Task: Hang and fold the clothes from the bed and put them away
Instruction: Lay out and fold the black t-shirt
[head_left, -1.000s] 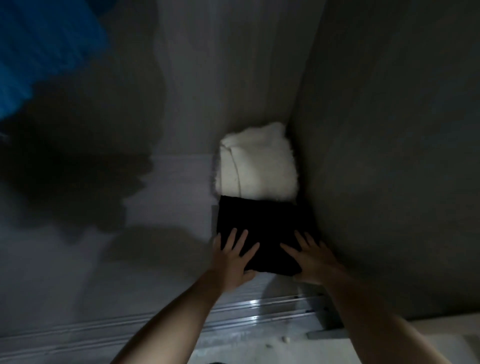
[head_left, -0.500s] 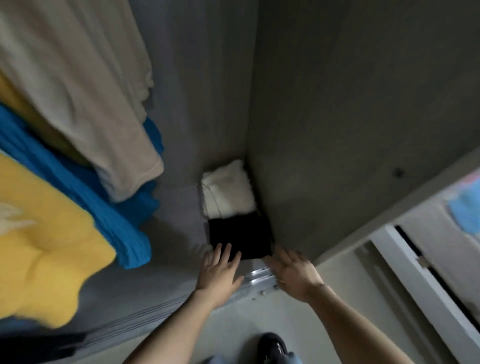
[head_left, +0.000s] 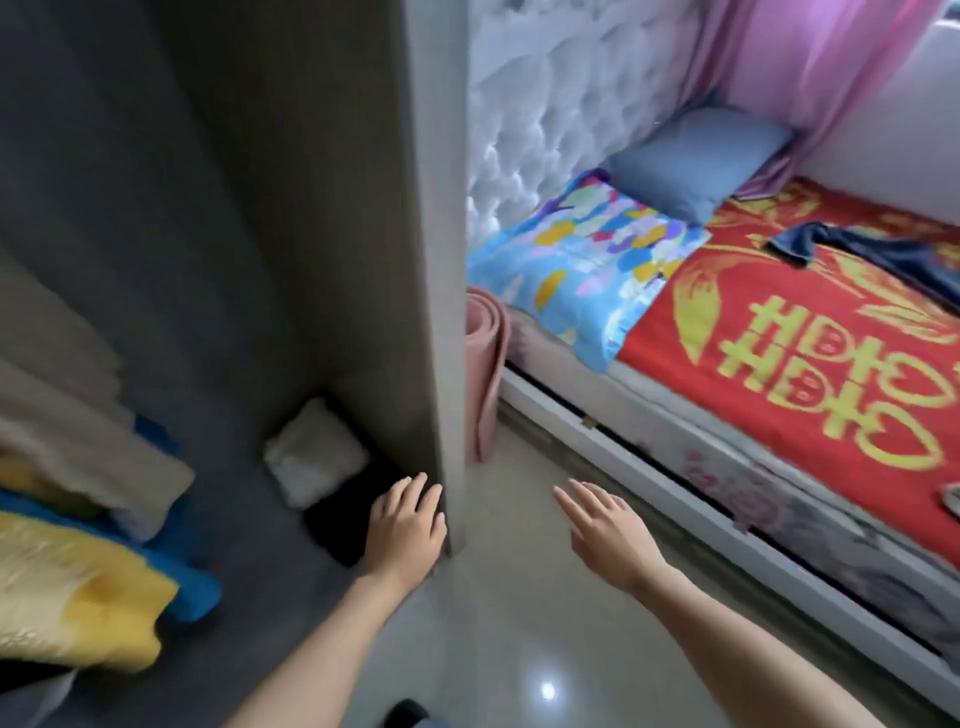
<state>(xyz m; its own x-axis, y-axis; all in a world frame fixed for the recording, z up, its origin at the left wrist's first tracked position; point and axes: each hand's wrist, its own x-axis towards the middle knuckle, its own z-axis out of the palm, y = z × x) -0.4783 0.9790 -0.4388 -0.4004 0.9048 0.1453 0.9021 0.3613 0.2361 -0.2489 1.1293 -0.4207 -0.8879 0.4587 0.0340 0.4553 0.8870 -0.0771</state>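
Observation:
A folded black garment (head_left: 340, 525) lies on the wardrobe floor in the right corner, with a folded white fluffy garment (head_left: 314, 457) behind it. My left hand (head_left: 405, 530) hovers flat by the wardrobe's side panel (head_left: 434, 260), fingers straight, holding nothing, partly in front of the black garment. Out over the tiled floor, my right hand (head_left: 605, 535) is spread and holds nothing. On the bed's red and gold cover (head_left: 779, 364) lies a crumpled dark blue garment (head_left: 872, 254).
Beige, blue and yellow clothes (head_left: 78, 545) hang at the wardrobe's left. A rolled pink mat (head_left: 485, 374) leans between wardrobe and bed. A patterned blue pillow (head_left: 582, 270) and a plain blue pillow (head_left: 696, 161) lie at the bed's head. Pink curtain (head_left: 810, 62) at the back.
Both hands have lifted off the folded black garment and drawn back out of the wardrobe. My view has swung right, bringing the bed into sight.

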